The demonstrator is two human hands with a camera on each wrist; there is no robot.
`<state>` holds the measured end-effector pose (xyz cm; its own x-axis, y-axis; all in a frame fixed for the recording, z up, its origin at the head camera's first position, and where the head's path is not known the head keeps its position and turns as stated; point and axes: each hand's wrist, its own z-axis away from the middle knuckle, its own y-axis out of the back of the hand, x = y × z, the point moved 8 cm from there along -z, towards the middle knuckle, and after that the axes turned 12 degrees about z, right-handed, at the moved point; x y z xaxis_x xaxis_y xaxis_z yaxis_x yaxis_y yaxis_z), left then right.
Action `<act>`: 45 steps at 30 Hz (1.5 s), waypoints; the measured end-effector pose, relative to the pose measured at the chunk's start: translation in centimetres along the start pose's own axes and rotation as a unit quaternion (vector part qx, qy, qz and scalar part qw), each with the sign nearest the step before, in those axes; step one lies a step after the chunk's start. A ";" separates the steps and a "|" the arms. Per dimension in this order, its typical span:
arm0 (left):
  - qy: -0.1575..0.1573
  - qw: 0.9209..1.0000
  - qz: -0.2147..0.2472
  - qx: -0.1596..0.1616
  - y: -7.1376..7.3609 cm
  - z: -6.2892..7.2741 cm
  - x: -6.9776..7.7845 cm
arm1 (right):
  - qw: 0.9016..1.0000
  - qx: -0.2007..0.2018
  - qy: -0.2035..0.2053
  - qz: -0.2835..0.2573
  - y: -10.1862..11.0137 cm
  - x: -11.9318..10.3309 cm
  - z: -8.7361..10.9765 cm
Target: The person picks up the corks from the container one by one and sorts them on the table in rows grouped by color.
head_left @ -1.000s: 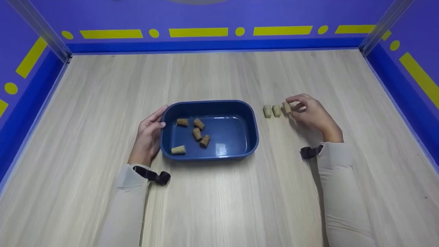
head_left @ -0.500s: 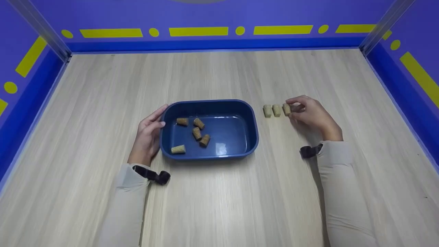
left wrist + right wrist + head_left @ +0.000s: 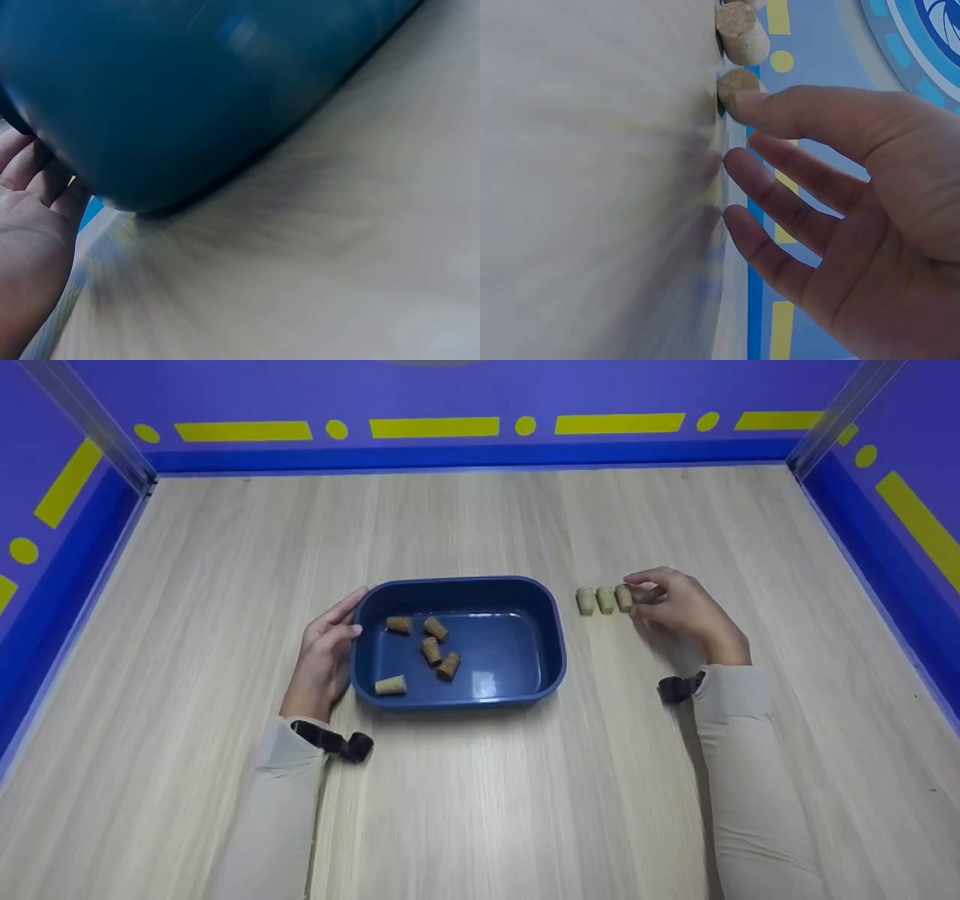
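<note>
A blue plastic tub sits in the middle of the table. My left hand holds its left end, thumb at the rim and fingers along the outer wall. In the left wrist view that hand shows beside the tub's side. Right of the tub, two pale corks lie side by side. A third cork lies close beside them, its ends between the index finger and thumb of my right hand. The right wrist view shows the thumb against this cork's end.
Inside the tub are several brown corks in a loose group and one paler cork near the front left corner. The wooden table is bounded by blue and purple walls with yellow marks.
My right hand has lowered the third cork onto the table and moved it slightly left, closer to the other two. The left hand and tub have stayed put.
</note>
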<state>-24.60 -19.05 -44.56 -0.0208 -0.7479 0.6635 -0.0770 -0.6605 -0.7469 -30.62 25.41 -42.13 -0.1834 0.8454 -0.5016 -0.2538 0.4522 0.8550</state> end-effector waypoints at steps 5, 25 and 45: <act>-0.002 1.000 -0.004 0.002 -0.1 0.0 0.0 | 1.000 -0.003 0.002 0.007 0.3 -0.2 0.2; 0.000 1.000 -0.015 0.011 0.0 0.0 0.1 | 0.998 0.033 0.037 0.025 3.2 -5.0 -0.6; 0.005 1.000 -0.005 0.005 0.0 0.1 0.0 | 0.988 0.025 0.146 0.039 3.3 -13.6 -3.3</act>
<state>-24.53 -19.06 -44.53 -0.0293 -0.7410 0.6708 -0.0669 -0.6681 -0.7410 -32.08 14.48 -32.97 -0.4693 0.7628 -0.4449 -0.1825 0.4092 0.8940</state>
